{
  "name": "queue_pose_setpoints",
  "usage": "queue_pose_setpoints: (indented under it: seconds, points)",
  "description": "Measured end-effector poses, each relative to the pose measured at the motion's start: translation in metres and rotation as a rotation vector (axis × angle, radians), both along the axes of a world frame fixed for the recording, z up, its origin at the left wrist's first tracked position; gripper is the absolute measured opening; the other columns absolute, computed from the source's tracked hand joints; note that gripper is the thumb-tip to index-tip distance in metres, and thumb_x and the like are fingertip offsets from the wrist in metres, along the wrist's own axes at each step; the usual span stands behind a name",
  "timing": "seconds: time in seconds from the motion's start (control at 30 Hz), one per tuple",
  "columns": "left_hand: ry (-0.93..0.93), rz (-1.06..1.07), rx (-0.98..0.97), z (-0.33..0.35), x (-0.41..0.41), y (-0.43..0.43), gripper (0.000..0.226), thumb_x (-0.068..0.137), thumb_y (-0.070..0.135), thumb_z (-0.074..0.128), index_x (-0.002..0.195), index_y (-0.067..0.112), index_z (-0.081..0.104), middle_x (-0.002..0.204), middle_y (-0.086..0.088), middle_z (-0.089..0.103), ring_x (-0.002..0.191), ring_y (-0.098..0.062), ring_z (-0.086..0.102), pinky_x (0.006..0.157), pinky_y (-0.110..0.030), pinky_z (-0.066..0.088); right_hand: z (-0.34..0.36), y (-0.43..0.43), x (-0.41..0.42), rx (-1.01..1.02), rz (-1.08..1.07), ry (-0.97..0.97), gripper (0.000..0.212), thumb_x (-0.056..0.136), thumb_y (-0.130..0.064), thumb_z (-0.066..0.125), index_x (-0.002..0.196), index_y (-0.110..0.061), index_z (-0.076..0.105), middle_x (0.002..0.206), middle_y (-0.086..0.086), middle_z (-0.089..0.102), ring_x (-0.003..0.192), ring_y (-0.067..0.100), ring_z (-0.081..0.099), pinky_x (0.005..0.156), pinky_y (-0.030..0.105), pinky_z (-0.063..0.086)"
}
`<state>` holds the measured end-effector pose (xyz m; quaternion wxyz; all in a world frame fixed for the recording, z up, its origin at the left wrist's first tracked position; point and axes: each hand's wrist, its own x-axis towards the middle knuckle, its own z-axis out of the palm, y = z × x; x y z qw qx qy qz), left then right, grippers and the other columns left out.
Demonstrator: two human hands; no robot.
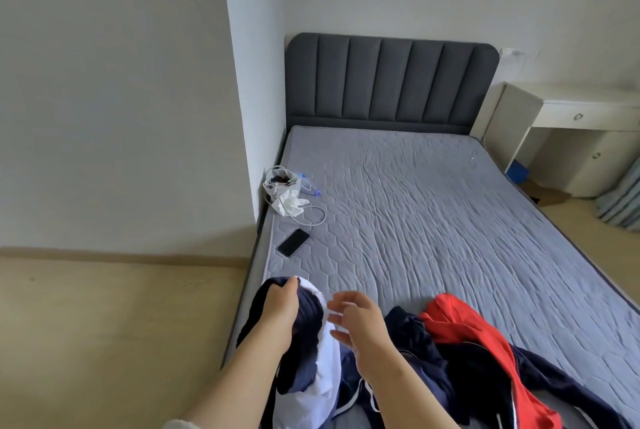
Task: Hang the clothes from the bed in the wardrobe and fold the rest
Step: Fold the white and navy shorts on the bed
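A navy and white garment (311,356) is lifted off the near left corner of the bed (433,213). My left hand (280,307) grips its upper edge. Just to the right, my right hand (356,321) hovers beside the white part with fingers spread and loosely bent, holding nothing. A red and navy jacket (485,356) lies crumpled on the grey quilted mattress at the near right. More navy cloth (408,342) lies between the two garments. The wardrobe is not in view.
A black phone (293,243) lies near the bed's left edge. Behind it are a white bag (282,187) and a white cable (311,217). A dark padded headboard (391,82) stands at the far end, a white desk (568,137) to its right. Wooden floor lies left.
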<state>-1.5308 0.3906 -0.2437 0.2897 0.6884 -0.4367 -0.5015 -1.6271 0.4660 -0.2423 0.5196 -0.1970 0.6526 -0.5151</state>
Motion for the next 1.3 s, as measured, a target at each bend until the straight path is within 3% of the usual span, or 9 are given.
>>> queue_pose_setpoints:
  seconds: [0.17,0.33,0.5,0.6,0.73,0.9,1.0,1.17,1.3]
  points:
    - [-0.295,-0.256,0.023,-0.018,-0.016,0.0,0.044,0.097,0.038,0.037,0.127,0.007,0.05,0.129,-0.016,0.053,0.118,-0.034,0.049,0.102,-0.039,0.038,-0.018,0.004,-0.017,0.141,0.242,0.051,0.038,0.082,0.001,0.048,0.11,-0.024,0.053,0.106,-0.003,0.058,0.089,0.012,0.058,0.066,0.022,0.049]
    - [0.588,0.085,0.454,-0.013,-0.023,0.006,0.03,0.094,0.025,0.054,0.113,0.002,0.054,0.103,-0.015,0.06,0.099,-0.032,0.058,0.09,-0.043,0.043,-0.042,0.007,-0.022,0.06,0.376,0.034,0.077,0.073,0.004,0.069,0.132,-0.027,0.03,0.12,-0.001,0.055,0.089,0.001,0.059,0.058,0.01,0.047]
    - [0.817,0.068,0.412,-0.005,-0.022,0.015,0.016,0.096,0.013,0.048,0.099,0.0,0.057,0.092,-0.017,0.063,0.082,-0.026,0.062,0.064,-0.035,0.047,-0.052,0.007,-0.02,-0.155,0.238,0.072,0.059,0.073,0.008,0.071,0.122,-0.014,0.048,0.107,0.006,0.067,0.099,0.015,0.066,0.084,0.029,0.054]
    - [0.759,-0.027,0.318,-0.005,-0.019,0.017,0.015,0.097,0.012,0.045,0.099,0.004,0.058,0.094,-0.016,0.065,0.083,-0.024,0.064,0.06,-0.032,0.049,-0.049,0.011,-0.021,-0.045,0.105,0.239,0.025,0.084,0.002,0.056,0.096,-0.02,0.057,0.093,0.003,0.066,0.093,0.019,0.061,0.084,0.032,0.048]
    - [0.394,-0.175,0.054,-0.015,-0.008,0.02,0.007,0.093,0.013,0.053,0.094,0.019,0.056,0.102,-0.007,0.065,0.085,-0.016,0.063,0.061,-0.023,0.049,-0.043,0.018,-0.022,-0.044,-0.037,0.175,0.021,0.084,0.004,0.05,0.086,-0.015,0.059,0.083,0.006,0.063,0.079,0.018,0.057,0.073,0.03,0.045]
    - [-0.12,-0.459,-0.479,-0.023,0.005,0.02,0.064,0.079,0.002,0.063,0.132,0.03,0.04,0.136,0.009,0.038,0.127,-0.01,0.034,0.106,-0.028,0.029,-0.022,0.018,-0.042,-0.089,-0.269,0.011,0.012,0.082,0.0,0.052,0.081,-0.009,0.06,0.075,0.009,0.06,0.069,0.02,0.055,0.059,0.029,0.043]
    - [-0.384,-0.859,-0.571,-0.025,-0.002,0.027,0.074,0.081,0.012,0.065,0.143,0.028,0.027,0.15,0.003,0.024,0.135,-0.017,0.028,0.1,-0.018,0.03,-0.009,0.015,-0.043,-0.107,-0.264,-0.104,0.014,0.082,-0.002,0.05,0.079,-0.009,0.061,0.073,0.011,0.062,0.07,0.023,0.058,0.06,0.03,0.044]
    - [-0.135,-0.928,-0.592,-0.023,-0.015,0.044,0.026,0.089,0.023,0.05,0.112,0.014,0.058,0.121,-0.013,0.056,0.123,-0.032,0.049,0.104,-0.045,0.04,0.009,0.014,-0.04,-0.102,-0.058,-0.244,0.027,0.059,-0.022,0.057,0.079,-0.005,0.063,0.075,0.017,0.066,0.068,0.026,0.066,0.06,0.029,0.05]
    - [0.109,-0.789,-0.421,-0.019,-0.015,0.047,0.043,0.069,0.02,0.048,0.111,0.024,0.053,0.109,0.002,0.062,0.107,-0.018,0.059,0.098,-0.036,0.047,0.016,0.011,-0.046,-0.119,0.007,-0.221,0.035,0.051,-0.025,0.06,0.081,-0.008,0.065,0.072,0.012,0.069,0.066,0.022,0.067,0.056,0.027,0.05]
